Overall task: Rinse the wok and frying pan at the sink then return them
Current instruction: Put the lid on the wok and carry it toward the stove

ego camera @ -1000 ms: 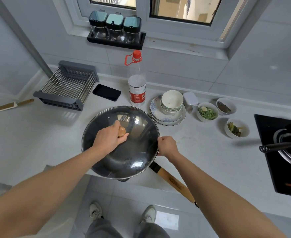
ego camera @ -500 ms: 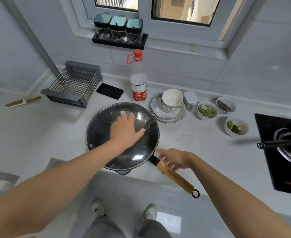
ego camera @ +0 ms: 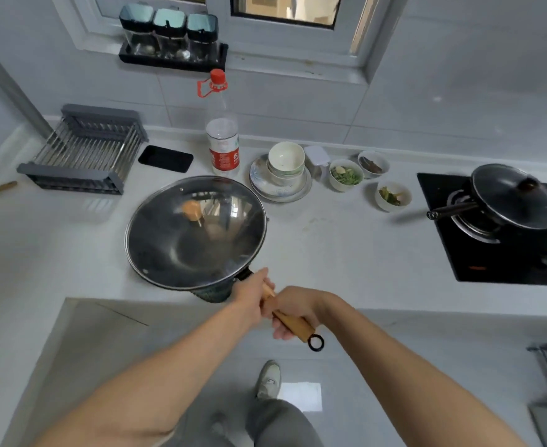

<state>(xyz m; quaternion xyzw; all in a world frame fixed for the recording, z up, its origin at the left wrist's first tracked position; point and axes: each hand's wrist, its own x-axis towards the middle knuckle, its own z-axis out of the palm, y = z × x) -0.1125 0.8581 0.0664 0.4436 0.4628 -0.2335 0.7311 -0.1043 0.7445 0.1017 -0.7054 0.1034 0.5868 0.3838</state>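
A round black wok (ego camera: 198,253) covered by a domed glass lid (ego camera: 198,230) with a tan wooden knob (ego camera: 192,210) sits at the front edge of the pale grey tabletop (ego camera: 346,250), its long wooden handle (ego camera: 290,321) reaching out past the edge toward me. Both my hands are wrapped around that handle: my left hand (ego camera: 249,293) grips it close to the wok, and my right hand (ego camera: 293,309) grips it just behind, nearer the black hanging ring (ego camera: 316,343) at the end. Just behind the wok stands a clear plastic bottle (ego camera: 222,137) with a red cap, and beside that a stack of white bowls on patterned plates (ego camera: 282,175). Further right are three small white bowls of chopped greens (ego camera: 345,175). To the left lie a flat black phone (ego camera: 165,159) and a grey metal dish rack (ego camera: 82,150). At the far right, a black frying pan with a glass lid (ego camera: 509,196) rests on a black gas hob (ego camera: 491,253), well apart from the wok. Three dark-lidded glass jars (ego camera: 170,37) stand on the window sill above.
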